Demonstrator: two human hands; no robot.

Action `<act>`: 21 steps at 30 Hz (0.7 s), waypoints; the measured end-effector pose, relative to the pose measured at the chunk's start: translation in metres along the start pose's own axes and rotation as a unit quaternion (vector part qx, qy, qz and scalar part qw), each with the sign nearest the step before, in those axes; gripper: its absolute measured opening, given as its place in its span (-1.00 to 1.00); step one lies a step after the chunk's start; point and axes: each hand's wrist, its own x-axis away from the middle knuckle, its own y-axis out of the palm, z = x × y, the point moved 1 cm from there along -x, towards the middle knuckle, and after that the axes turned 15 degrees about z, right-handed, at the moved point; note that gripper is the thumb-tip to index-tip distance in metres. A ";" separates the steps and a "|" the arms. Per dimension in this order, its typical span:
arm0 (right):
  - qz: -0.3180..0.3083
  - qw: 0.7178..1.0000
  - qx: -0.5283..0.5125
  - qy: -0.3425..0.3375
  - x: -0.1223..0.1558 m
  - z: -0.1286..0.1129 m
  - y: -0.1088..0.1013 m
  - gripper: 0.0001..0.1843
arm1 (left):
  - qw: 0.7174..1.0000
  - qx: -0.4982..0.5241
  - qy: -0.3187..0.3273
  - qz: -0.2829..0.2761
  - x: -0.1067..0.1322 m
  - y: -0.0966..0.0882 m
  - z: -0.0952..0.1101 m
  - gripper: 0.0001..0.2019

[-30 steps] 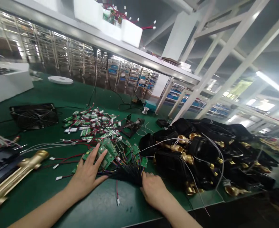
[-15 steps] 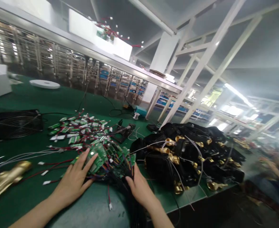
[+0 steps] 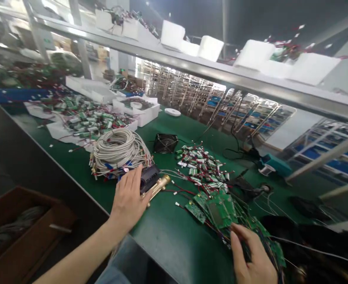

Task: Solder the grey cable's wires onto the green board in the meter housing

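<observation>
My left hand (image 3: 129, 197) is at a black housing (image 3: 150, 177) with a brass fitting (image 3: 159, 188), which lies on the green bench top. Its fingers are over the housing's near end, and the thumb lies against the brass side. My right hand (image 3: 252, 254) is curled at the near edge of a pile of green circuit boards (image 3: 221, 209), closed around their dark wires; the palm hides part of the bundle. Beyond the boards lies a heap of small green-and-white wired parts (image 3: 200, 163) with red leads.
Coiled grey cables (image 3: 117, 146) stand beyond my left hand, near a small black fan (image 3: 165, 143). White foam trays (image 3: 145, 114) hold more parts. Black housings (image 3: 318, 240) crowd the right. A shelf (image 3: 191, 57) crosses above; a cardboard box (image 3: 52, 221) sits low left.
The view has swung left. My left hand has left the circuit boards and moved left to the black housing with the brass fitting. My right hand stays at the boards' wires.
</observation>
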 end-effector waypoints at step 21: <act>-0.407 0.875 -0.257 -0.054 -0.075 -0.101 0.136 -0.67 | 0.914 0.258 0.313 0.012 0.046 -0.035 -0.036 -0.63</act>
